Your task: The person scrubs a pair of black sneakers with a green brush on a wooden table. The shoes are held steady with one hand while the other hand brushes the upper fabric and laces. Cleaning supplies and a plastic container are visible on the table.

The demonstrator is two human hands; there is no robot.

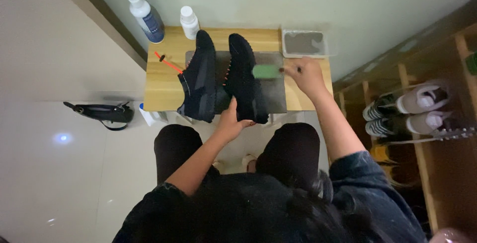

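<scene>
Head view: our left hand (231, 121) grips the right shoe (245, 78) heel on the worktop (160, 80); our right hand (304, 74) pinches a green brush (266, 71) against it. Hard strokes could tip the shoe into the bottles (189, 22).

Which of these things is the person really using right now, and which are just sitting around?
In use:
left hand holding the right-side black shoe
right hand holding the green brush against that shoe
grey mat

Just sitting around:
other black shoe
two white bottles
clear tray
orange stick
black bag on the floor
shoes on the rack
</scene>
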